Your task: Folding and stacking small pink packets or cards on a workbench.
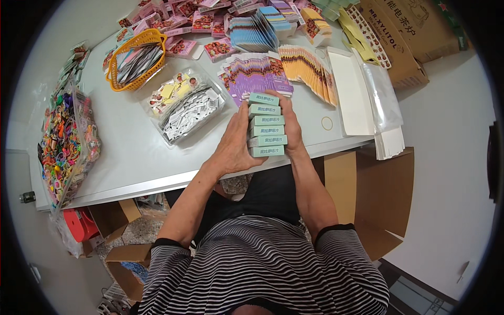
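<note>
Several small mint-green boxes form a column at the table's front edge, squeezed between my two hands. My left hand presses along their left side, its thumb near the lowest box. Along the other side my right hand is wrapped, fingers reaching the top box. Just beyond the boxes lies a fanned row of purple packets. A fanned row of orange packets is to its right, and blue packets stand farther back.
Left of my hands is a clear plastic tray of small paper slips. A yellow basket holds flat packets. Colourful trinkets fill a bag at far left. Pink boxes pile up behind. At right are a white open box and rubber band.
</note>
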The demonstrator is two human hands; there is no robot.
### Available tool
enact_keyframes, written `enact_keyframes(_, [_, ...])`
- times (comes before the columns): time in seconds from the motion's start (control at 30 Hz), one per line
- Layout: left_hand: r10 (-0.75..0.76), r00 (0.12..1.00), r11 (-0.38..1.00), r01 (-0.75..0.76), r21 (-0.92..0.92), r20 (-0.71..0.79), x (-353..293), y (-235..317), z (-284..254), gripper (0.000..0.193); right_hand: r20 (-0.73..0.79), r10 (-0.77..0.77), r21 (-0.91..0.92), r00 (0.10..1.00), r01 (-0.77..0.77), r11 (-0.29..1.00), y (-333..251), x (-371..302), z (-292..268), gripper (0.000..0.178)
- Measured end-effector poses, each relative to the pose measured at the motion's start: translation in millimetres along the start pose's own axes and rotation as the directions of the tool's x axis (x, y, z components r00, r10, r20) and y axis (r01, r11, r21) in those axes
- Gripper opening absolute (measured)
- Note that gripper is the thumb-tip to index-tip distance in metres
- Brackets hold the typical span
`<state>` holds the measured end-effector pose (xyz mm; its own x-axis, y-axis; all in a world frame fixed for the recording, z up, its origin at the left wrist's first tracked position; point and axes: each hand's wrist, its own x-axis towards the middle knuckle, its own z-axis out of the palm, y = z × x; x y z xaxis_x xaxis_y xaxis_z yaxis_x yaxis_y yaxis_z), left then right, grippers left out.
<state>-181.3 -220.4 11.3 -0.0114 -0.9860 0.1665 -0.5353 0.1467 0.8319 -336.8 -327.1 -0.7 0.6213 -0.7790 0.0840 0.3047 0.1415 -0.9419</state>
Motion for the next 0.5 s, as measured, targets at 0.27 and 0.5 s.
enact_keyframes(0.27, [-0.043, 0.999, 0.998, 0.045, -0.047, 0.031, 4, 2, -3, 0.146, -0.034, -0.015, 0.228, 0.999, 0.023, 0.973, 0, -6, 5, 0.079])
enact_keyframes(0.5, [-0.067, 0.998, 0.997, 0.067, 0.045, 0.003, 4, -3, -6, 0.150, -0.030, -0.007, 0.219, 1.000, 0.013, 0.976, 19, -5, 6, 0.065])
